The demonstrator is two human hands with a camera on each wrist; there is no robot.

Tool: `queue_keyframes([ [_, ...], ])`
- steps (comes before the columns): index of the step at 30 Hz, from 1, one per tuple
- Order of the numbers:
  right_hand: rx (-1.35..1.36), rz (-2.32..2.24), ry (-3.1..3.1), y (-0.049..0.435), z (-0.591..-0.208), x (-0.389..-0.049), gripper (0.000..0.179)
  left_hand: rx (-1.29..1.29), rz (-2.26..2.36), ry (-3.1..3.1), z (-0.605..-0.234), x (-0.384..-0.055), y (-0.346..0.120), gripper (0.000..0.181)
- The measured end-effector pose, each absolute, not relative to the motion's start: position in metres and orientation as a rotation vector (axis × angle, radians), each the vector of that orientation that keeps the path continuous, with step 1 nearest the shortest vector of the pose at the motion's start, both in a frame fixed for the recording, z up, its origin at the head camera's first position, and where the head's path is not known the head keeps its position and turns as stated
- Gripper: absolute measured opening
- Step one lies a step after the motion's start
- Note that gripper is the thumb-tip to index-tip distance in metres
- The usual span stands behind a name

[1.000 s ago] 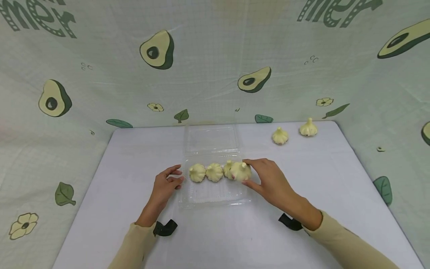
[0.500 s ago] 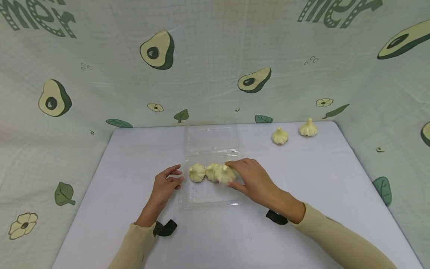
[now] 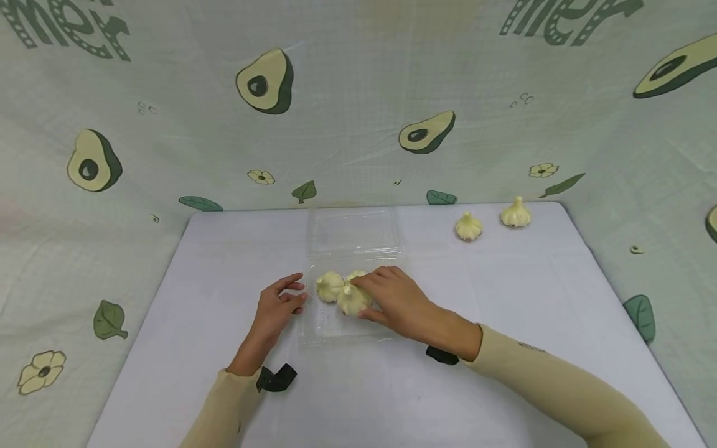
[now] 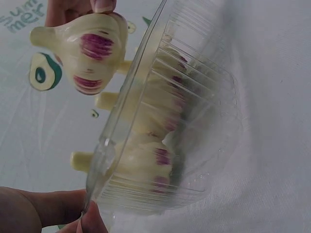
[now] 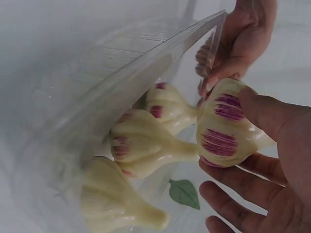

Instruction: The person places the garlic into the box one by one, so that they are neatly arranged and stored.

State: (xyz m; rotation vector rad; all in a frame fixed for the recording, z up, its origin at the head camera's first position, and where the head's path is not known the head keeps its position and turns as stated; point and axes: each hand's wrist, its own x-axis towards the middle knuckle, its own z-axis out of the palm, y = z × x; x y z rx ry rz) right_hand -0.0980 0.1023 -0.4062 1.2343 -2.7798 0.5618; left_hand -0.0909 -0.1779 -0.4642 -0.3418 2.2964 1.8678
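My right hand (image 3: 399,303) pinches a garlic bulb (image 3: 353,301), cream with purple streaks, between thumb and fingers. It holds the bulb above the front part of an open clear plastic container (image 3: 342,333). Three more garlic bulbs (image 5: 141,145) stand in a row inside the container, stems up; in the head view the right hand hides the rightmost. At the container's left side, my left hand (image 3: 280,303) pinches the rim between thumb and fingers, as the left wrist view shows at the thumb (image 4: 92,221).
Two further garlic bulbs stand at the back right of the white table (image 3: 235,249), one garlic bulb (image 3: 468,227) left of the other garlic bulb (image 3: 516,213). The container's lid (image 3: 353,230) lies folded back. An avocado-print cloth (image 3: 347,81) hangs behind.
My right hand has carried its garlic bulb leftward over the container, from the right end of the row to in front of the middle. The left hand stays at the rim.
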Motion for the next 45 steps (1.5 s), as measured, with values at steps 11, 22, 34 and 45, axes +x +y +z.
queue_keyframes([
  [11,1.398,0.311,-2.791,0.079,-0.408,-0.111,0.056,-0.335,1.881,2.291,-0.464,-0.092,-0.177,0.051],
  [22,1.465,0.106,-2.793,0.057,-0.412,-0.111,0.054,-0.335,1.885,2.286,-0.464,-0.092,-0.177,0.051],
  [34,1.583,-0.074,-2.703,0.047,-0.420,-0.105,0.051,-0.338,1.883,2.292,-0.464,-0.091,-0.178,0.051],
  [45,1.606,-0.190,-2.694,0.041,-0.431,-0.103,0.052,-0.340,1.895,2.285,-0.464,-0.091,-0.177,0.051],
])
